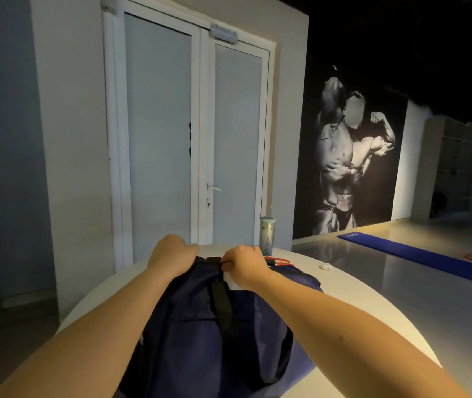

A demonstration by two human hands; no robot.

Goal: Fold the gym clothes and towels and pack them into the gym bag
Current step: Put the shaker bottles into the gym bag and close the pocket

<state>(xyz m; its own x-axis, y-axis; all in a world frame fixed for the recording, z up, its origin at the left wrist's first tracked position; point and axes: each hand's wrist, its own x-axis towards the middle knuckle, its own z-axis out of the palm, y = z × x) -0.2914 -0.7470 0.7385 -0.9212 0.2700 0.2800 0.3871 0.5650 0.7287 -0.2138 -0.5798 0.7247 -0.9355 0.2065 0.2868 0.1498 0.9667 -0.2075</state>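
Navy gym bag (200, 326) lying mid-tabletop on the white round table (358, 300). Left hand (171, 255) at the bag's far end, fingers hidden, grip impossible to tell. Right hand (243, 262) pinched shut on the bag's top edge. Tumbler (266, 235) near the far edge.

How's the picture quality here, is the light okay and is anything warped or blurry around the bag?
Head view: dim room, the ceiling nearly black; the navy gym bag loses detail in shadow, while the white table looks brighter on its right side. Wide-angle distortion bows the door frame and stretches the forearms. Both hands, left hand and right hand, look soft.
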